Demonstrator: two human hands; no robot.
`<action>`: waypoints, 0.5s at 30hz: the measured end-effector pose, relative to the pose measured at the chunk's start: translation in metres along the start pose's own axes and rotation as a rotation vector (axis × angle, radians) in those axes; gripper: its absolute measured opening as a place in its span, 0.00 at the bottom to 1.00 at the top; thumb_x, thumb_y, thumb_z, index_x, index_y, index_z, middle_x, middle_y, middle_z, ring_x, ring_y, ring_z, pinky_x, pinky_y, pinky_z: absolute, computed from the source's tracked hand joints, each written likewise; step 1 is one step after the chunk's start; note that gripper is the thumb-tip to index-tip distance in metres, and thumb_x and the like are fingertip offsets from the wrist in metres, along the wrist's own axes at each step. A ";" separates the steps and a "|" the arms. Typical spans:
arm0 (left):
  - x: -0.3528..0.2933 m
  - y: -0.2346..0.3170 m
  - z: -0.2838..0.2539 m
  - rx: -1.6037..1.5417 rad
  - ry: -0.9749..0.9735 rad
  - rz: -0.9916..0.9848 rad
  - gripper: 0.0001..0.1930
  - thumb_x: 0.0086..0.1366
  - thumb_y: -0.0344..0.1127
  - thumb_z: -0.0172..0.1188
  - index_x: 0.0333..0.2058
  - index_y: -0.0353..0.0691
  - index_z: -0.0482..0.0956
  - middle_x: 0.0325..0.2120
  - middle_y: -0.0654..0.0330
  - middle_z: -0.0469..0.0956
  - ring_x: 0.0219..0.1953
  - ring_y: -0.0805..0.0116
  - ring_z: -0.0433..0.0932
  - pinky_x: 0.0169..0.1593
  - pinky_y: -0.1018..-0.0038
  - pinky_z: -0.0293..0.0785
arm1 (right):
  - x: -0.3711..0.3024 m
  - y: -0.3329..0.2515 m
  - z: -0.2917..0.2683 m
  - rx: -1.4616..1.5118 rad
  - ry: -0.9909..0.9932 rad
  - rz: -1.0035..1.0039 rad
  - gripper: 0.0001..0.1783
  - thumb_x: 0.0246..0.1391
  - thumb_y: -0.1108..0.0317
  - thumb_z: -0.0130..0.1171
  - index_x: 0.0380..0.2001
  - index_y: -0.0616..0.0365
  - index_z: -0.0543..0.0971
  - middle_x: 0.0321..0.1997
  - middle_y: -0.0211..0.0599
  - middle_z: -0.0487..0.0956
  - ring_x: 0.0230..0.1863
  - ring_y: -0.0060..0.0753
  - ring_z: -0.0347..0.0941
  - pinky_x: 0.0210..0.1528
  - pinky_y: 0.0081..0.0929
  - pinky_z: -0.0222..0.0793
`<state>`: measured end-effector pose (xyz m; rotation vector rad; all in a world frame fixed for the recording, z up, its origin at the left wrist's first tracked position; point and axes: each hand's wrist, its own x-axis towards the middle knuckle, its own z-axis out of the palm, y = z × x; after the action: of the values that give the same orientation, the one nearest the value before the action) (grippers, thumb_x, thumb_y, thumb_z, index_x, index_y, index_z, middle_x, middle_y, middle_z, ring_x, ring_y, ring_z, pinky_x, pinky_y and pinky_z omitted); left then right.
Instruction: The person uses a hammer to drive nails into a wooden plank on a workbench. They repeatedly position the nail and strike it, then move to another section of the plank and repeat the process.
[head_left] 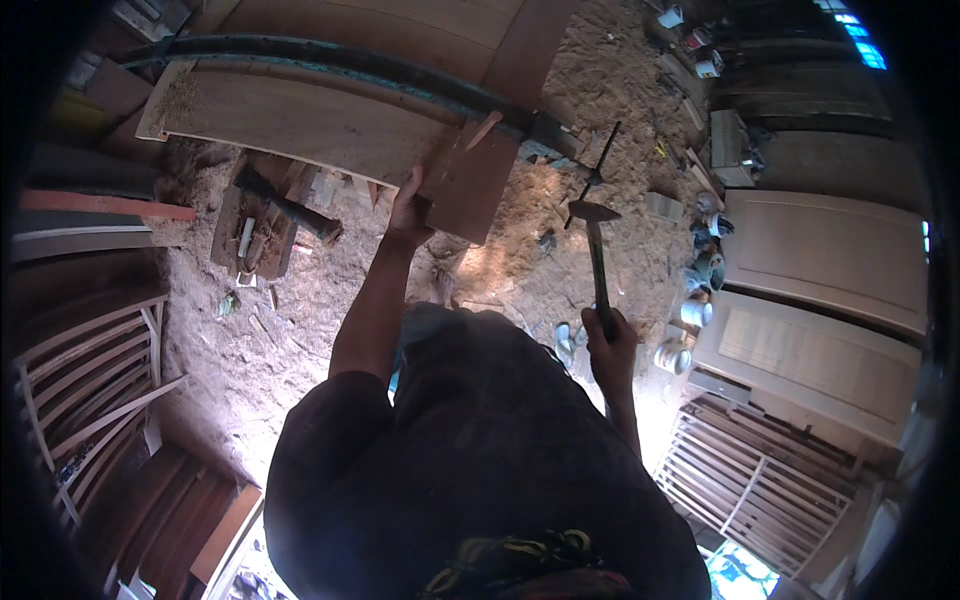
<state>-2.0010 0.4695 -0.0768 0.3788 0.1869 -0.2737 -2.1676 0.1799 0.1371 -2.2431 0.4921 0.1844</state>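
Note:
My right hand (612, 338) is wrapped round the handle of a hammer (598, 255), raised to the right of the work with its metal head uppermost. My left hand (408, 210) grips the near end of a brown wooden board (470, 195), thumb up along its left edge; the fingers under it are partly hidden. This board belongs to a large wooden panel (300, 115) reaching away to the far left. Across the panel lies a long metal bar clamp (350, 65), its screw handle (604, 155) sticking out at the right end. A small wood piece (484, 130) rests on the board beside the clamp.
Wood shavings (290, 340) cover the floor. An open wooden toolbox (262, 225) sits at left. Slatted frames stand at left (95, 390) and lower right (755, 480). Panelled doors (825, 255) and several cans (675, 355) line the right side.

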 end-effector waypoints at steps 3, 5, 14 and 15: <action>0.000 -0.001 0.002 -0.108 -0.028 0.003 0.46 0.60 0.65 0.66 0.69 0.45 0.62 0.64 0.56 0.70 0.64 0.52 0.69 0.65 0.50 0.68 | 0.007 -0.025 0.011 0.056 -0.003 -0.121 0.13 0.65 0.61 0.62 0.35 0.62 0.79 0.19 0.25 0.71 0.22 0.15 0.63 0.25 0.24 0.59; -0.002 0.000 0.006 -0.112 -0.044 0.003 0.46 0.59 0.65 0.66 0.69 0.45 0.62 0.64 0.56 0.69 0.64 0.51 0.69 0.64 0.50 0.69 | 0.015 -0.049 0.014 0.017 -0.002 -0.259 0.14 0.67 0.59 0.59 0.36 0.60 0.77 0.20 0.23 0.70 0.21 0.13 0.64 0.23 0.22 0.59; -0.007 0.005 0.028 -0.115 -0.015 0.048 0.44 0.61 0.59 0.68 0.69 0.50 0.59 0.62 0.56 0.70 0.63 0.53 0.70 0.63 0.48 0.71 | 0.062 -0.115 0.040 -0.271 -0.048 -0.495 0.13 0.67 0.61 0.57 0.38 0.63 0.75 0.22 0.56 0.78 0.27 0.59 0.79 0.27 0.45 0.69; -0.009 0.006 0.026 -0.100 -0.026 0.055 0.43 0.61 0.60 0.67 0.69 0.49 0.59 0.62 0.56 0.70 0.63 0.53 0.70 0.63 0.48 0.71 | 0.059 -0.127 0.028 -0.207 -0.090 -0.448 0.13 0.67 0.61 0.57 0.41 0.62 0.76 0.21 0.54 0.78 0.23 0.53 0.79 0.26 0.42 0.68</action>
<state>-2.0043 0.4666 -0.0496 0.2804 0.1642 -0.2138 -2.0610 0.2592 0.1892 -2.4694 -0.0882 0.1059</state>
